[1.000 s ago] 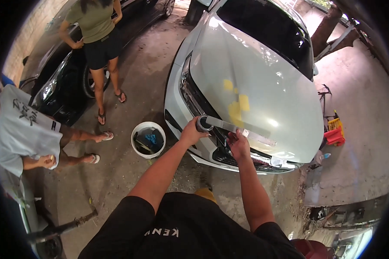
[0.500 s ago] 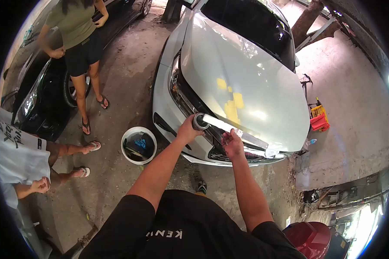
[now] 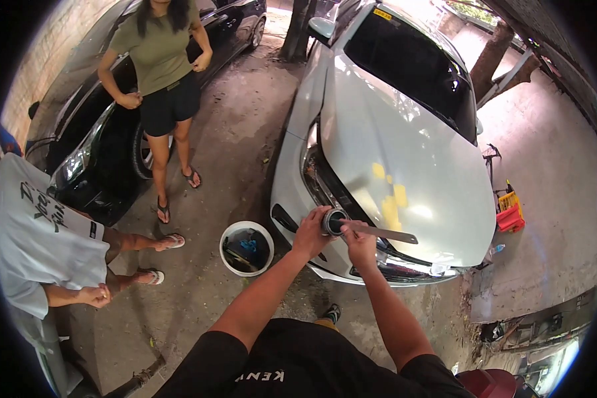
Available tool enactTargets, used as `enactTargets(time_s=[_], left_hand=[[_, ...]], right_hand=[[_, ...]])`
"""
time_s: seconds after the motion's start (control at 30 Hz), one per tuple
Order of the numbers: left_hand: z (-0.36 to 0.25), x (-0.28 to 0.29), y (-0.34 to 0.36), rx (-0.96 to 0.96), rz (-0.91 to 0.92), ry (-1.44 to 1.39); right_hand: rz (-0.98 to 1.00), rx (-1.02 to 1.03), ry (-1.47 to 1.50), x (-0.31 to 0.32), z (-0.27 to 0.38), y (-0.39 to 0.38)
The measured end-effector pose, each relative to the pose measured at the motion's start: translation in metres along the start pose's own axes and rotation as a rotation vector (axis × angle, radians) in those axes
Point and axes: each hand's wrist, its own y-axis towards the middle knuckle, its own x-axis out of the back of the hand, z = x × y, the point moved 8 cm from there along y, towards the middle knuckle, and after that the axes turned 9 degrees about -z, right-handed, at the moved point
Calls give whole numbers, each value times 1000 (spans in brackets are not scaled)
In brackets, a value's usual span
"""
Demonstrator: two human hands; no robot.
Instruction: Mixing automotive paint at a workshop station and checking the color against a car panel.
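My left hand is wrapped round a small round can with a dark inside, its open mouth facing up. A long, flat metal strip with a hole near its far end is pinched in my right hand. The strip's near end is at the can's mouth; whether it reaches inside is hidden by my fingers. Both hands are above the front of a silver car, whose hood carries several yellow patches of masking tape or paint; I cannot make out which.
A white bucket with dark contents and a blue item stands left of the car. Two people, one in a green shirt and one in a white shirt, stand at left by a black car. A red-and-yellow item lies right.
My right hand has come closer to the can, and the strip has swung to a flatter angle, its bright glare gone. The whole scene has shifted right and down in view.
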Motion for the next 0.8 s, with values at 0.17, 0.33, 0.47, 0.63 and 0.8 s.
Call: enactTargets(time_s=[0.17,0.33,0.47,0.63,0.8], left_hand=[[11,77,-8,4,-54,29],[29,109,-14,73,32,33],[32,125,-3,3,-71,163],[63,104,15,24,46,231],[99,96,44,129,178,85]], right_hand=[[144,75,-32,-36,71,6],[83,220,-5,-61,102,14],[73,89,23,-85,82,-6],[-84,-675,558,-129,-30,-41],[-352,-985,785,-93,-60,-35]])
